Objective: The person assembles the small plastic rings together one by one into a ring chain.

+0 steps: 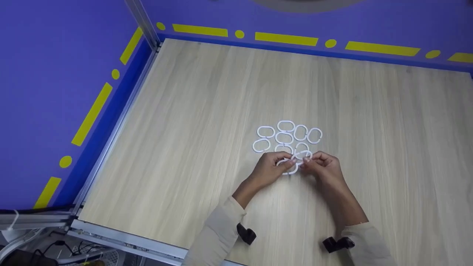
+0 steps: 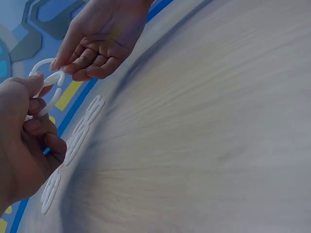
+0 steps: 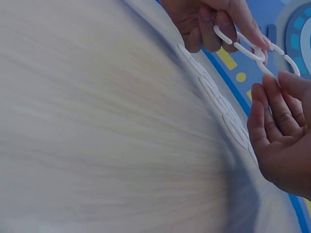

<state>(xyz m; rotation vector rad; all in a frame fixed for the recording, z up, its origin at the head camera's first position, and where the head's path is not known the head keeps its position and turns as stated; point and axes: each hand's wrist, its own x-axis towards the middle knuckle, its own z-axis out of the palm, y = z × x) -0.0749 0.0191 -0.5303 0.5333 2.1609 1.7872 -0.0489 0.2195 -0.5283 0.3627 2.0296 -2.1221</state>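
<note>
My left hand (image 1: pixel 268 169) pinches a white oval curtain ring (image 1: pixel 292 173) between thumb and fingers, above the table. Facing it, my right hand (image 1: pixel 328 170) holds a second white curtain ring (image 1: pixel 310 153) with its thumb and fingertips. Each ring has a small gap in its loop. In the right wrist view the held rings (image 3: pixel 248 52) cross each other between the fingertips; whether they are fully hooked together I cannot tell. Just beyond the hands, several similar white rings (image 1: pixel 266 126) lie flat in a loose cluster; the nearest are partly covered by the hands.
A pale wood-grain table (image 1: pixel 192 147) lies under the hands. Blue panels (image 1: pixel 55 74) with yellow marks stand along its left and far sides. A metal rail (image 1: pixel 129 242) edges the front left, with cables (image 1: pixel 70 247) below it.
</note>
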